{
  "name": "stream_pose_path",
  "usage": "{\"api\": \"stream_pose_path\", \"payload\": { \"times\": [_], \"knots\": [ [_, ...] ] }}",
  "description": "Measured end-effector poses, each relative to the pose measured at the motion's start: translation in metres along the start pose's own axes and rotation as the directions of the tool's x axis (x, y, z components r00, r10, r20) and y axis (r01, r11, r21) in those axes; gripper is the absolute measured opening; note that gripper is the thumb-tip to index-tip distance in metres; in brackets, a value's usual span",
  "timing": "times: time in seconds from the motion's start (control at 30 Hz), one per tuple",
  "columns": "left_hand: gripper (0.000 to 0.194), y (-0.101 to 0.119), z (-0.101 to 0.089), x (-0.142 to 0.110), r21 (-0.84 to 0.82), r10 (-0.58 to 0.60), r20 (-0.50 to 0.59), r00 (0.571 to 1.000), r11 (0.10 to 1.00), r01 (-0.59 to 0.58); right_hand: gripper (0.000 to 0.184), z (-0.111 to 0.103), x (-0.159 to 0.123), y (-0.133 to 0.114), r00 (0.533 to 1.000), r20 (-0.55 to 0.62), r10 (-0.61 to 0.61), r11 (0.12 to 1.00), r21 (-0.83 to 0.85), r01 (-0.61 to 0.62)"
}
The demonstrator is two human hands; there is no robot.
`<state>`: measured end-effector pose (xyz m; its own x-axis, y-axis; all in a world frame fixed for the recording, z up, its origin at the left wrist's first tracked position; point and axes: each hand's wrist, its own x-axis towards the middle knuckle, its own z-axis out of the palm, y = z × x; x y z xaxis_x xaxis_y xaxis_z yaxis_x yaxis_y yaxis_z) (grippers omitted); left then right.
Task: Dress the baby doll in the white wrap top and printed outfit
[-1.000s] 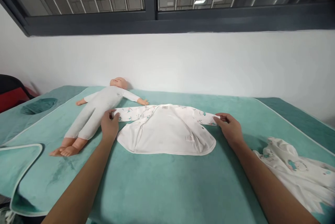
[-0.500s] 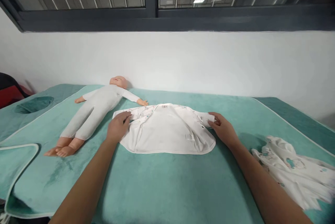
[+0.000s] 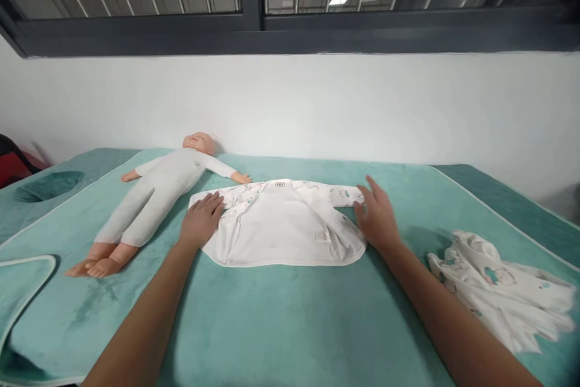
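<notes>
A white baby shirt (image 3: 276, 227) with small printed figures on its sleeves lies spread on the green cover, collar toward the wall. Over its left sleeve my left hand (image 3: 202, 218) rests flat, fingers stretched out. At the end of the right sleeve is my right hand (image 3: 377, 215), its fingers spread and gripping nothing; whether they touch the cloth I cannot tell. A baby doll (image 3: 156, 194) in a white body suit lies on its back to the left, one hand close to the shirt's left sleeve.
A crumpled white printed garment (image 3: 498, 290) lies at the right on the green cover (image 3: 281, 326). Behind the bed rises a white wall (image 3: 290, 109) below a dark window frame (image 3: 149, 37). A red and black object (image 3: 13, 163) shows at the far left.
Both hands gripped the sleeve ends a second ago. My left hand has moved inward and lies flat on the left sleeve; my right hand has let go of the right sleeve and spread its fingers.
</notes>
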<state>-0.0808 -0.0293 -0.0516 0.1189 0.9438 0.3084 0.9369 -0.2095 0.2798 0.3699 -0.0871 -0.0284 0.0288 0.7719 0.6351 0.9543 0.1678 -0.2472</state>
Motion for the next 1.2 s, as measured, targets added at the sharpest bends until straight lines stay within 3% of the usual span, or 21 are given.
{"api": "stream_pose_path", "payload": {
  "times": [0.1,0.23,0.33,0.43,0.57,0.67,0.8,0.9,1.03,1.13,1.2],
  "knots": [
    [0.046,-0.001,0.001,-0.001,0.057,0.036,0.015,0.999,0.998,-0.037,0.042,0.009,0.01,-0.025,0.971,0.189,-0.148,0.989,0.059,0.139],
    [0.048,-0.003,0.0,-0.001,0.121,0.057,0.03,0.998,0.991,-0.06,0.047,0.033,0.029,-0.047,0.915,0.38,-0.133,0.989,0.117,0.096],
    [0.047,-0.003,0.0,-0.001,0.168,0.075,0.046,0.996,0.982,-0.081,0.051,0.045,0.034,-0.045,0.865,0.493,-0.095,0.995,0.057,0.077],
    [0.048,-0.002,0.0,-0.002,0.189,0.025,0.044,0.999,0.981,-0.033,0.057,0.044,0.033,-0.023,0.825,0.564,0.025,0.994,-0.101,0.039],
    [0.051,0.005,-0.006,-0.003,0.19,-0.089,0.071,0.993,0.979,0.075,0.061,0.03,0.03,0.006,0.815,0.559,0.154,0.964,-0.265,-0.001],
    [0.052,0.013,-0.013,-0.005,0.221,-0.148,0.069,0.987,0.967,0.13,0.06,0.024,0.026,0.011,0.827,0.516,0.223,0.942,-0.331,-0.047],
    [0.053,0.028,-0.017,-0.004,0.17,-0.038,0.019,0.999,0.985,0.034,0.055,0.024,0.022,0.006,0.86,0.44,0.257,0.925,-0.37,-0.087],
    [0.056,0.041,-0.012,0.005,0.003,0.077,0.128,0.989,0.997,-0.078,0.054,0.025,0.02,0.004,0.868,0.42,0.266,0.924,-0.367,-0.106],
    [0.053,0.05,0.0,0.019,-0.036,0.081,0.259,0.962,0.997,-0.074,0.053,0.026,0.02,0.006,0.863,0.412,0.292,0.925,-0.351,-0.145],
    [0.057,0.05,0.002,0.018,-0.02,0.064,0.21,0.976,0.998,-0.062,0.052,0.026,0.021,0.009,0.868,0.41,0.281,0.935,-0.321,-0.152],
    [0.066,0.051,-0.001,0.013,-0.03,0.127,0.142,0.982,0.992,-0.124,0.049,0.024,0.022,0.009,0.884,0.384,0.267,0.944,-0.286,-0.161]
  ]
}}
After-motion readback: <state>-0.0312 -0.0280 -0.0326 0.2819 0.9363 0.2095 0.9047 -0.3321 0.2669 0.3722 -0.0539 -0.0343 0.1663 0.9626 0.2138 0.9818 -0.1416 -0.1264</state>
